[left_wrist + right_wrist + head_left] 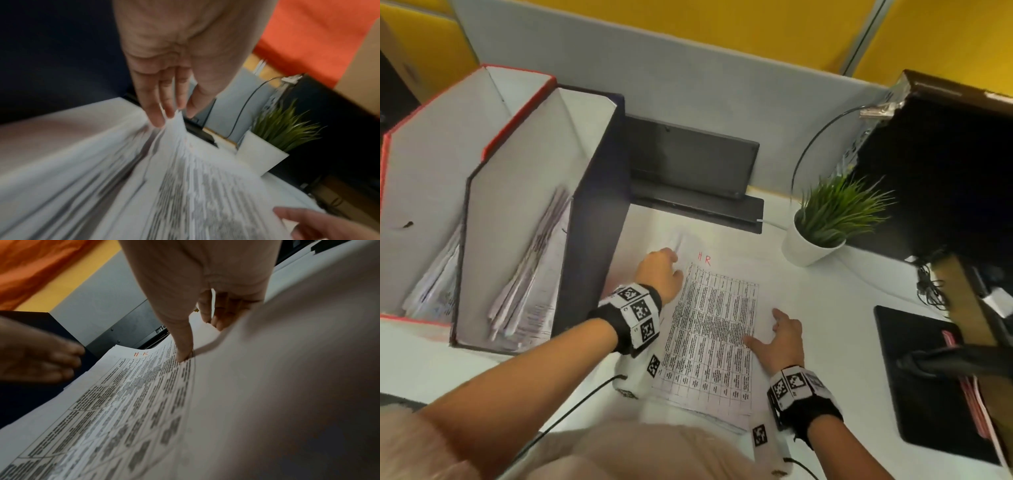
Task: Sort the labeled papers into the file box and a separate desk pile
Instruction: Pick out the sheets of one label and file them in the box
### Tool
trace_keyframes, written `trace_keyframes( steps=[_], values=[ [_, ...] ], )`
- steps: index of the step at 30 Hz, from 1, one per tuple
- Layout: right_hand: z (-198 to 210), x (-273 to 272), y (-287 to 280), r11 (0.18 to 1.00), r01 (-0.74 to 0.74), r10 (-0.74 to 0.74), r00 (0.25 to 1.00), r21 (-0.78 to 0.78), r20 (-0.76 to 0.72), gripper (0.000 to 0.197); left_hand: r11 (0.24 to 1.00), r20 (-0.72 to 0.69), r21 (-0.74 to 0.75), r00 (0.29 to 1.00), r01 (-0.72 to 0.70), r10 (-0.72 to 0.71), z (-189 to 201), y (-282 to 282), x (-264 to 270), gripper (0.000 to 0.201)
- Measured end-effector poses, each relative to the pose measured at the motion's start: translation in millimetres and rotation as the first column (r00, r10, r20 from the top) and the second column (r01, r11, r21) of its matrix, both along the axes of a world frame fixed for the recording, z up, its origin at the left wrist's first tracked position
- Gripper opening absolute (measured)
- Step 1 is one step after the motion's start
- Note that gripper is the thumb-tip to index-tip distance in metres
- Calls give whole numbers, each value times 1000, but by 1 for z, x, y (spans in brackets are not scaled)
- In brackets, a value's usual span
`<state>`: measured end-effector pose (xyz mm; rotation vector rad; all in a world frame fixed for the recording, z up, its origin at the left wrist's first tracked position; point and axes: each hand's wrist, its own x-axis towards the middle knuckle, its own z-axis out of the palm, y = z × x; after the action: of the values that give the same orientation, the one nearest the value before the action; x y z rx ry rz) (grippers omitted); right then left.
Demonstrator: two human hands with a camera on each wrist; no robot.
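Note:
A stack of printed papers (715, 339) lies on the white desk; its top sheet bears a table and a red "HR" (703, 258). My left hand (659, 270) is at the stack's far left corner. In the left wrist view its fingertips (162, 113) and thumb pinch the raised corner of the top sheet (179, 123), with lower sheets fanned beneath. My right hand (780, 337) rests on the sheet's right edge, thumb (185, 353) pressed flat on the print and fingers touching down beside it. A navy file box (592, 212) and a red-edged file box (431, 154) stand left, both holding papers.
A potted plant (822, 222) stands right of the stack. A black monitor base (688, 164) sits behind the papers against the grey partition. A black box (945, 171) and a black pad (914, 377) fill the right side. Cables trail near the front edge.

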<state>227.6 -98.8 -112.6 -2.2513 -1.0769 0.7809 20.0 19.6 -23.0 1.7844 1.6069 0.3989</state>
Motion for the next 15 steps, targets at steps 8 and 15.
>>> trace_keyframes(
  steps=[8, 15],
  values=[
    [13, -2, 3, 996, -53, 55, 998, -70, 27, 88, 981, -102, -103, 983, -163, 152, -31, 7, -4, 42],
    [23, -10, 12, 991, -134, 131, 987, -24, -94, 75, 999, -89, 22, 996, -26, 28, -34, 3, -2, 29]
  ],
)
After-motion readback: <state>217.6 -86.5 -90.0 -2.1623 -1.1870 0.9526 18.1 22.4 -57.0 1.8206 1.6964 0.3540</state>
